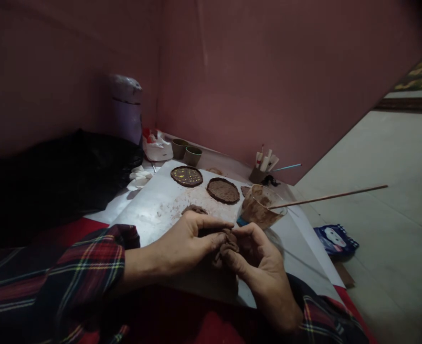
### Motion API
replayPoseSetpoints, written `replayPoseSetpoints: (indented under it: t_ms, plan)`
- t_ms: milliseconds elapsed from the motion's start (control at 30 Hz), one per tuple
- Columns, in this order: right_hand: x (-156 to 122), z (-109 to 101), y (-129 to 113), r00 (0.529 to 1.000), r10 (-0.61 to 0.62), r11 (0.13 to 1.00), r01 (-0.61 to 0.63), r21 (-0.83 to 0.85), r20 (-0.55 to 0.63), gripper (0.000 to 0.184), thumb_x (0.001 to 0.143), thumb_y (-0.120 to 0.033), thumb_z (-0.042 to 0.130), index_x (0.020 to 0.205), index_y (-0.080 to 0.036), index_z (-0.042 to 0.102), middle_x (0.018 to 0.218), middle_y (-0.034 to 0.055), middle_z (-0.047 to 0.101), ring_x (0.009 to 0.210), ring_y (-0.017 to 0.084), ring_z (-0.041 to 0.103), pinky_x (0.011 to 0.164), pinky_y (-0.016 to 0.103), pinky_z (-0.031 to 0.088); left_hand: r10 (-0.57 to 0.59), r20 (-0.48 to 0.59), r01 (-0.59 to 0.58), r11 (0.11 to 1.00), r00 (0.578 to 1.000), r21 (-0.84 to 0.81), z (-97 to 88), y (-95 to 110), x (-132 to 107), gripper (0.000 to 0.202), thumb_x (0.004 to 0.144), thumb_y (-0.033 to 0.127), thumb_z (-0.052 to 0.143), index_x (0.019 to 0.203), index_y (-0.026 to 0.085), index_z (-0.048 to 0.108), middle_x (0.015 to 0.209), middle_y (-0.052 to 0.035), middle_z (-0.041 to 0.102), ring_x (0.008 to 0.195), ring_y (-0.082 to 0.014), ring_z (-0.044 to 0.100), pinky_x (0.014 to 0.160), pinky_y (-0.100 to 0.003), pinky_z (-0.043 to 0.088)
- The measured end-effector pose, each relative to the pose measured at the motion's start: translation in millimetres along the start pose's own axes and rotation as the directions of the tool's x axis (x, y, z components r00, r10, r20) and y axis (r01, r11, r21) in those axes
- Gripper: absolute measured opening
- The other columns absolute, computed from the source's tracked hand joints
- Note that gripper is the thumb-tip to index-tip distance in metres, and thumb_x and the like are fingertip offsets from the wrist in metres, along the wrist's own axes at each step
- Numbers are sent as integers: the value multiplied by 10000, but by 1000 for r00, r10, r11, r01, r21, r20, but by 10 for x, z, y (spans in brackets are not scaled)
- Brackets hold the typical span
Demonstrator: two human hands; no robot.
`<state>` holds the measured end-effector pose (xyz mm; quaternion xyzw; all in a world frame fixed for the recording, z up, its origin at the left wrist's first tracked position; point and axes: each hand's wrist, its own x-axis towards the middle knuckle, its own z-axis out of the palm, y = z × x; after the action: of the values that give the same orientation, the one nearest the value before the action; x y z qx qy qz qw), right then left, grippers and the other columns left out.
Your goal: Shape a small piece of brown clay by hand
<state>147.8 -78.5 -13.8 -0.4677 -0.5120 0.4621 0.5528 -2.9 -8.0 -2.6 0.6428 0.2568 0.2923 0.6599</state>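
A lump of brown clay [229, 244] is pinched between my two hands above the near part of the white sheet [150, 210]. My left hand [182, 241] closes on it from the left, thumb and fingers pressing its upper side. From the right, my right hand [263, 272] grips it with thumb and fingertips. Some clay shows smeared on the fingers. Behind my left hand lies another bit of clay [195, 209], partly covered. Farther back are a round brown clay disc [223, 191] with a raised rim and a dark disc dotted yellow [186, 176].
A clay-smeared clear bowl [259, 210] holds a long wooden stick [332, 196] jutting right. Two small cups [193, 156] and a holder [257, 174] with brushes and pens stand near the wall. At left are a black bag [64, 177] and a purple container [127, 114].
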Motion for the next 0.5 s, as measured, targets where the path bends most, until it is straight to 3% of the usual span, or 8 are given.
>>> replayPoseSetpoints:
  t_ms: [133,267,500]
  plan:
    - [6,-33,-12,1000,-10,1000,10,-19,-15,219,770,-306,726,888,-214,566,791,-18,678,696,113,649,612,199,494,39,68,-36,998,997,-44,-49,4,-2,363,839,236,588,1194,179,635,1128,-60,697,1016,-214,622,846,-277,481]
    - [12,-56,-9,999,-24,998,22,-59,-33,233,772,-339,719,913,-221,575,812,-11,680,716,123,642,603,202,483,29,96,-27,999,995,-28,-81,-22,4,441,805,141,556,1243,171,593,1089,-54,704,954,-208,633,792,-275,491]
    - [31,-22,28,999,11,997,-15,-75,-49,245,738,-326,750,834,-217,552,751,-34,643,679,103,595,607,188,455,127,34,-131,958,991,254,-19,38,-18,478,734,49,475,1159,177,652,1016,-21,714,918,-188,628,770,-244,488]
